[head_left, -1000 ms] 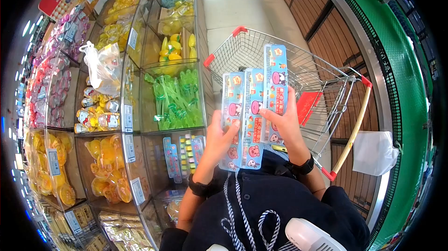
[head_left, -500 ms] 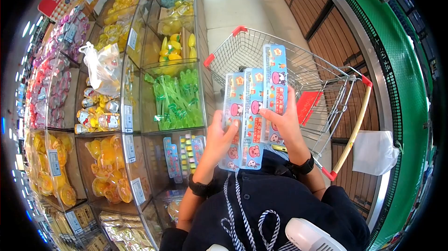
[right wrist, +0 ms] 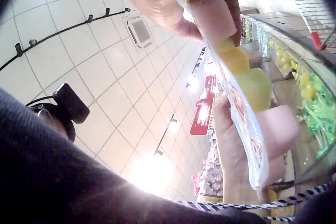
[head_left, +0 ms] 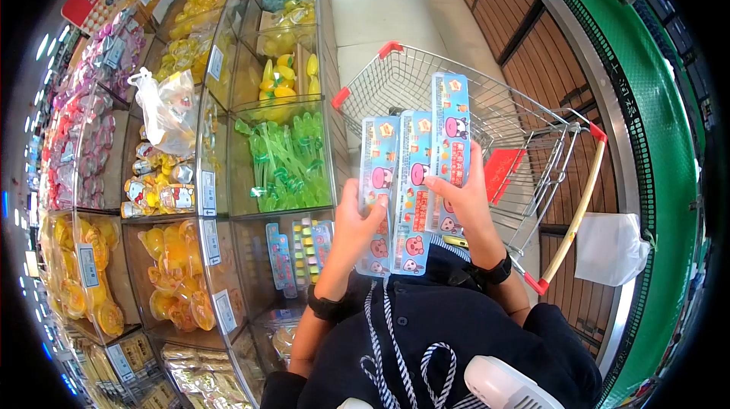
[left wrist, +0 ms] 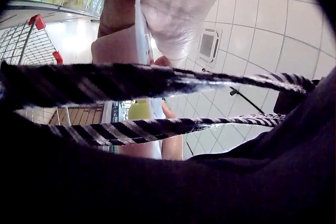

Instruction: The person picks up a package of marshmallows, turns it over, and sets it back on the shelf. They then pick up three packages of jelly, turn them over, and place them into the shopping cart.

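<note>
Here we are: three blue jelly-cup strips fanned out upright in front of my chest, cartoon fronts facing me. My left hand [head_left: 356, 228] pinches the left strip [head_left: 378, 158], thumb across its printed front. My right hand [head_left: 468, 207] grips the right strip [head_left: 450, 105], its thumb reaching over to the edge of the middle strip [head_left: 414, 139]. And there's a small change: the outer two have eased slightly apart, so the fan opens a touch wider and each front shows side by side. The right strip sits highest. From the right wrist, pink, yellow and green cups [right wrist: 254, 88] bulge off a backing.

Around my hands, the wire shopping cart [head_left: 503, 175] stands from one to three o'clock. Over at ten, green jelly sticks [head_left: 289, 166] fill a clear bin; at eight, more blue packs [head_left: 280, 257] rest in another.
</note>
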`<state>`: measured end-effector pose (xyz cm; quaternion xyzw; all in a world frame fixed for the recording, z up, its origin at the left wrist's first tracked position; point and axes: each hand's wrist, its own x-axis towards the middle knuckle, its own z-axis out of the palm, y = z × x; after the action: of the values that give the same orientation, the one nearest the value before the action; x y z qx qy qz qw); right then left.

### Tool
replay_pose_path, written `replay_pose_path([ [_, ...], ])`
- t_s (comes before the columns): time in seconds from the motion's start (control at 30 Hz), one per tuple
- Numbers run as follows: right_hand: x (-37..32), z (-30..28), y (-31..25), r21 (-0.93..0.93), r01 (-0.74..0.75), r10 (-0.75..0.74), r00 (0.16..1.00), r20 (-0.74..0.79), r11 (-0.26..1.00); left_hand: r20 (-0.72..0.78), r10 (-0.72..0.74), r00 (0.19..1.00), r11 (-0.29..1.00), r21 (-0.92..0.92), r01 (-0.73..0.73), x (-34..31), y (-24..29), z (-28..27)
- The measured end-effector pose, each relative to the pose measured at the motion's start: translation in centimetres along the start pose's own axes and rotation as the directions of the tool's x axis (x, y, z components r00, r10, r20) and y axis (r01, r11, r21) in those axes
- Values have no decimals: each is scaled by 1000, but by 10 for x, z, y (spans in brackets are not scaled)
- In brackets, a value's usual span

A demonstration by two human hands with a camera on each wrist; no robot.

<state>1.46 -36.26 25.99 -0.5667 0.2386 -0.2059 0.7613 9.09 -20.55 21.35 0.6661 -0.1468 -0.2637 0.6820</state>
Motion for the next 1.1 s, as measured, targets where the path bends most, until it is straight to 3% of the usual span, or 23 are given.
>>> replay_pose_path([
  [0.4, 1, -1, 2, 20, 15, -15, 1000, 1, 1000, -10, 24, 1000, 1000, -16, -24, -3, 11, -2],
  [0.6, 1, -2, 7, 19, 47, -47, 999, -3, 999, -5, -1, 1000, 989, -146, 0, -4, 14, -2],
  [0.8, 0, -1, 2, -12, -3, 3, 1000, -5, 1000, -27, 4, 1000, 997, -82, -6, -4, 15, -2],
  [0.9, 0, -1, 2, -16, -9, 9, 1000, -7, 1000, -23, -113, 993, 989, -103, 110, -7, 28, 1],
  [1.1, 0, 0, 2, -4, -8, 8, 1000, -4, 1000, -68, -3, 998, 995, -95, -4, -5, 19, 0],
])
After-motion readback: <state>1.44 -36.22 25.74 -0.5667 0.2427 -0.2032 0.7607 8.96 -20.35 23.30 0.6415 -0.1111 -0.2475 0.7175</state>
